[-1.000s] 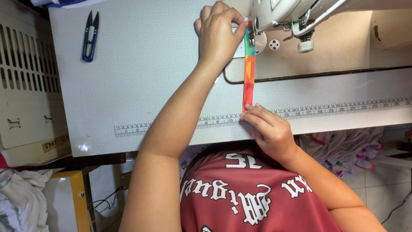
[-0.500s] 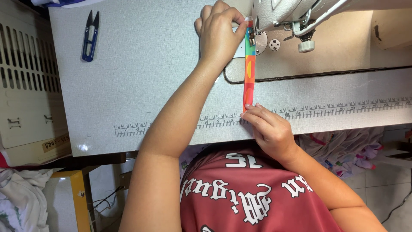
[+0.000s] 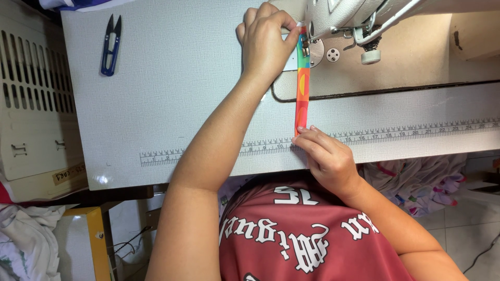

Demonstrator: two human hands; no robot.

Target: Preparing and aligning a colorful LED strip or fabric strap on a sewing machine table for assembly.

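Two bare hands stretch a narrow multicoloured strip [image 3: 302, 88] flat on a white sewing table [image 3: 182, 104]. Left hand [image 3: 266, 36] pinches the strip's far end beside the sewing machine's [image 3: 364, 15] presser foot; right hand [image 3: 325, 156] pinches the near end at the table's printed ruler [image 3: 416, 131]. Whether any seam is sewn cannot be told; nearly the whole strip lies short of the needle. Blue snips [image 3: 110, 44] lie well apart, far left.

strip [image 3: 302, 88]: top end hidden under machine head [image 3: 354, 15] | machine head: cut off by top edge
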